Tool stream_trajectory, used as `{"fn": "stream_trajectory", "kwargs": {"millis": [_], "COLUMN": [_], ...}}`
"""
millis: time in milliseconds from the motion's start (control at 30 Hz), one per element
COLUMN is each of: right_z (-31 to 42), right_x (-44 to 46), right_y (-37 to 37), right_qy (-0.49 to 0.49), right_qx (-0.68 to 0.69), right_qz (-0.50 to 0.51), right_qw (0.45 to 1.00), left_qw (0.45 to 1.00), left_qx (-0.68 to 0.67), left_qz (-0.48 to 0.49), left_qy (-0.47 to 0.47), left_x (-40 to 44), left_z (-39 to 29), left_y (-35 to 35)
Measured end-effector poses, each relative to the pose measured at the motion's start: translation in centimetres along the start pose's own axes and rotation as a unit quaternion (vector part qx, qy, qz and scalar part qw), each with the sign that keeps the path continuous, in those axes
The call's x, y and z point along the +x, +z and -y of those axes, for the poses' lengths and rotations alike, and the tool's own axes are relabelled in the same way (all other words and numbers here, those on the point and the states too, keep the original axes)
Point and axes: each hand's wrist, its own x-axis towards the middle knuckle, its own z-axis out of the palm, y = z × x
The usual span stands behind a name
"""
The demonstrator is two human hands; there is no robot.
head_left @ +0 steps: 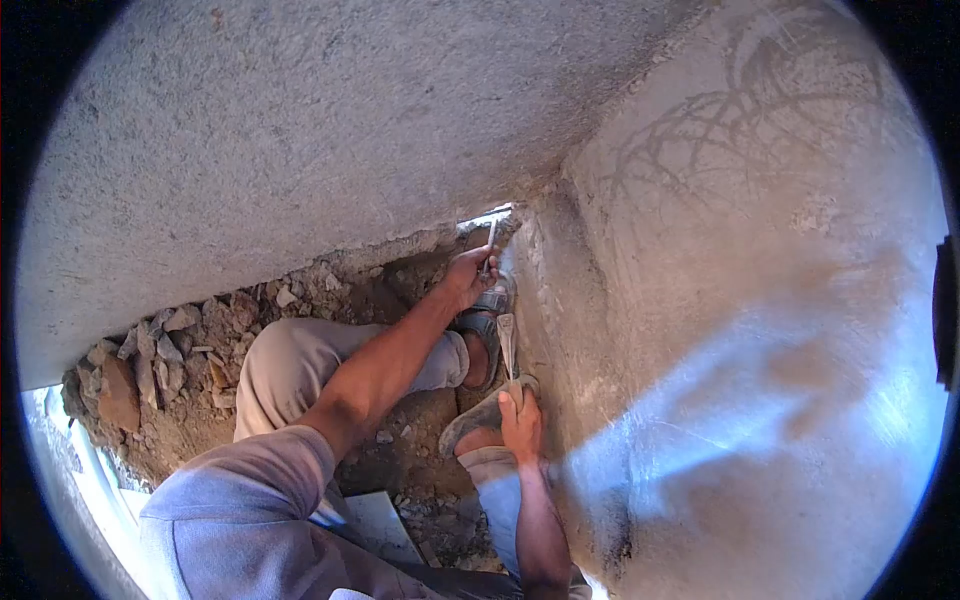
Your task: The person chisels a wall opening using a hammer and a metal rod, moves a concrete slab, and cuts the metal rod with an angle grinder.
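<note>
Gripping a thin rod (491, 238) (left) and tapered tool (507, 338) (right), both pointing lengthwise forward, hands (468, 274) (521, 425) curl closed.

The left arm (378, 370) extends farther forward than the right arm (541, 520), left grip (474, 276) and right grip (521, 425) both curled closed.

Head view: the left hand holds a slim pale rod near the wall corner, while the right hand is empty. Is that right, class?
Not quite: the head view shows the right hand holding a narrow-bladed tool. The left hand does hold a slim pale rod near the wall corner.
</note>
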Motion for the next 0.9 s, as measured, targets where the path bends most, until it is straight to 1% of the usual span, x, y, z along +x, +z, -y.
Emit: {"fn": "stream_trajectory", "kwargs": {"millis": [67, 100, 133, 200, 267, 300, 367, 400, 467, 500, 567, 600, 633, 700, 733, 767, 800, 867, 900], "right_z": [0.1, -0.4, -0.8, -0.7, -0.3, -0.4, -0.6, -0.4, 0.6, 0.8, 0.8, 0.9, 0.7, 1.2, 1.6, 1.9, 2.3, 3.1, 3.3], "right_x": [-0.5, -1.6, -1.9, -1.8, -1.8, -1.9, -2.0, -2.2, -2.1, -2.0, -1.8, -1.6, -1.7, -1.1, -0.8, -0.4, 0.1, 1.4, 2.2], "right_y": [-0.4, -0.9, -1.0, -0.6, -0.5, -0.6, -0.8, -1.1, -1.6, -1.7, -1.8, -1.8, -2.0, -2.1, -2.2, -2.2, -2.2, -2.1, -2.0], "right_qy": [-0.060, -0.047, -0.044, -0.043, -0.023, -0.019, -0.029, -0.025, -0.039, -0.036, -0.043, -0.041, -0.029, -0.022, -0.039, -0.056, -0.054, -0.121, -0.119], "right_qx": [-0.005, -0.019, -0.031, -0.035, 0.022, 0.020, -0.001, -0.003, 0.010, 0.011, 0.031, 0.032, 0.010, -0.009, -0.004, 0.000, 0.000, 0.013, 0.014], "right_qz": [-0.024, -0.019, -0.020, -0.023, -0.014, -0.013, -0.018, -0.019, -0.028, -0.031, -0.042, -0.042, -0.026, -0.015, -0.022, -0.030, -0.032, -0.069, -0.068], "right_qw": [0.998, 0.999, 0.998, 0.998, 0.999, 1.000, 0.999, 0.999, 0.999, 0.999, 0.998, 0.998, 0.999, 1.000, 0.999, 0.998, 0.998, 0.990, 0.991], "left_qw": [0.997, 0.997, 0.997, 0.997, 0.996, 0.996, 1.000, 1.000, 0.990, 0.990, 0.976, 0.960, 0.958, 0.983, 0.987, 0.987, 0.985, 0.983, 0.980], "left_qx": [0.046, 0.030, 0.042, 0.062, 0.027, 0.025, 0.006, 0.005, -0.129, -0.127, -0.181, -0.253, -0.257, -0.166, -0.146, -0.145, -0.159, -0.175, -0.186], "left_qz": [-0.061, -0.065, -0.058, -0.052, -0.085, -0.086, -0.020, -0.021, -0.055, -0.055, -0.030, -0.082, -0.089, 0.006, -0.018, -0.017, -0.026, -0.038, -0.048], "left_qy": [0.014, 0.003, 0.008, 0.015, 0.019, 0.015, 0.018, 0.014, -0.021, -0.024, -0.115, -0.083, -0.088, -0.080, -0.064, -0.067, -0.058, -0.050, -0.058], "left_x": [-1.2, -2.6, -3.9, -5.3, -5.6, -5.3, -4.0, -3.3, -1.6, -1.3, -0.8, 1.5, 2.1, 2.5, 2.3, 2.2, 2.3, 2.4, 2.5], "left_z": [0.0, 1.3, 1.7, 0.9, 0.9, 0.6, -0.8, -1.1, -2.0, -2.6, -3.7, -3.6, -3.6, -4.7, -4.4, -4.4, -4.4, -4.2, -4.2], "left_y": [1.3, 1.5, 2.0, 3.2, 4.0, 4.0, 4.2, 4.2, 4.4, 4.3, 3.9, 2.9, 2.0, 1.8, 2.0, 2.4, 2.5, 2.2, 2.0]}}
